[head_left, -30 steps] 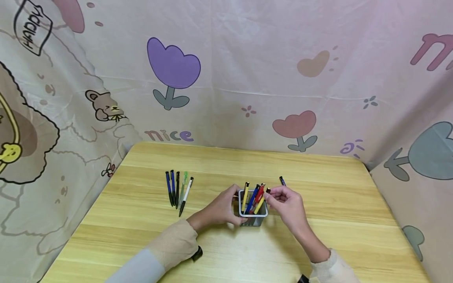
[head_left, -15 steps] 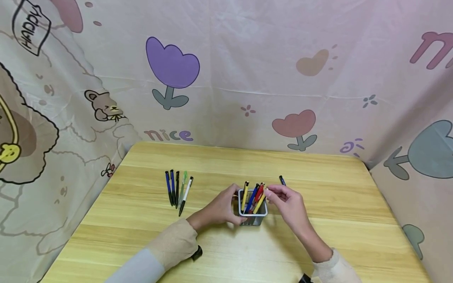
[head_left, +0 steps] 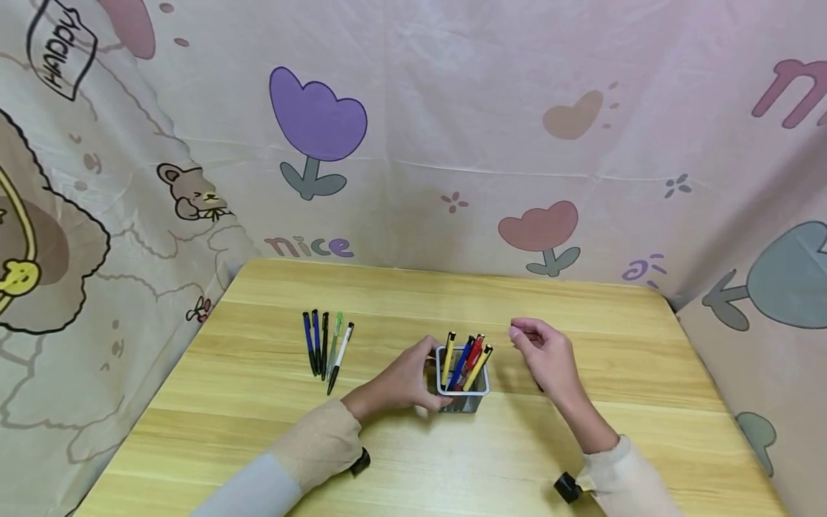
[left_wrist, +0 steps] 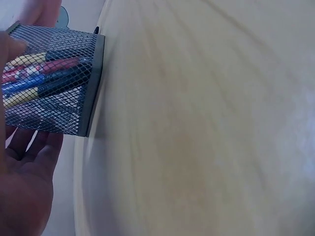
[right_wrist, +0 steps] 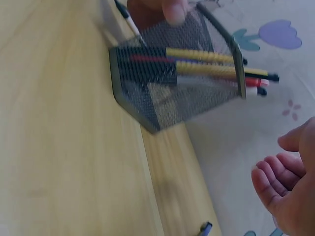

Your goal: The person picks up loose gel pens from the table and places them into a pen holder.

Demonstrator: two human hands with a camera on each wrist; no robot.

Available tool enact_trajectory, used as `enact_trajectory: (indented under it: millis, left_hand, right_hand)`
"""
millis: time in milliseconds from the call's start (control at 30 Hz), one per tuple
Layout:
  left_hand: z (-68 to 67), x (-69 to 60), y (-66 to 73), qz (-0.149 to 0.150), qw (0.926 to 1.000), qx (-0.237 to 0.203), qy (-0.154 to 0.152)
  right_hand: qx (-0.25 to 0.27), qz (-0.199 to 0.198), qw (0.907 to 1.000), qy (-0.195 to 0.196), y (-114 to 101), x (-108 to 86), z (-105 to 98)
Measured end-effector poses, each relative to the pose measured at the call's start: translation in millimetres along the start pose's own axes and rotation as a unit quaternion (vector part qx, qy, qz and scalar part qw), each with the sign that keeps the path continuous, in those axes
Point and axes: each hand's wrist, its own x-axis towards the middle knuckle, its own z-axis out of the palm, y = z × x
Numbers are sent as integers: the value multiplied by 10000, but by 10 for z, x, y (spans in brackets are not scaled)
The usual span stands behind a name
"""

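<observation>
My left hand (head_left: 407,377) grips the black mesh pen holder (head_left: 460,404), thumb on the near side and fingers on the far side. Yellow pens (head_left: 478,368), a blue pen (head_left: 460,365) and a red pen (head_left: 474,352) lean inside it, also visible through the mesh (left_wrist: 54,108) in the left wrist view. To the right of the holder, my right hand (head_left: 548,357) hovers over the table, fingers loosely bent around nothing. Beneath it lies a pen, mostly hidden in the head view; one end of this blue pen (right_wrist: 205,229) shows in the right wrist view.
Left of the holder, several pens lie side by side on the wooden table (head_left: 400,452): blue (head_left: 309,345), black (head_left: 324,348), clear green (head_left: 334,345) and white (head_left: 340,359). A patterned cloth (head_left: 413,108) hangs behind the table.
My right hand has let go of a yellow pen in the holder and moved right, over the pen lying there. My left hand stays on the holder.
</observation>
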Motion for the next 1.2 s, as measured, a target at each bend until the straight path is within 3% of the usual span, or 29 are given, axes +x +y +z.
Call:
enact_trajectory:
  millis: [200,600,800,1000,1200]
  left_hand:
    - [-11,1,7,73,10000,15,-46]
    - [-5,-5,-2,39,10000,-49,-12]
    - [-7,-2,-6,53,10000,-71,-3]
    - [-3,4,-6,66,10000,-39,5]
    - [3,-1,-4,-10,10000,32,33]
  right_hand:
    - [-742,-103,9970,172,119,160,-41]
    - [-1999,240,9795,-100,310,501,41]
    - [-2394,696,9677,-373,357,601,90]
    - [-2693,923,9578,-390,366,650,112]
    - [-3000,717,9506,-356,342,658,90]
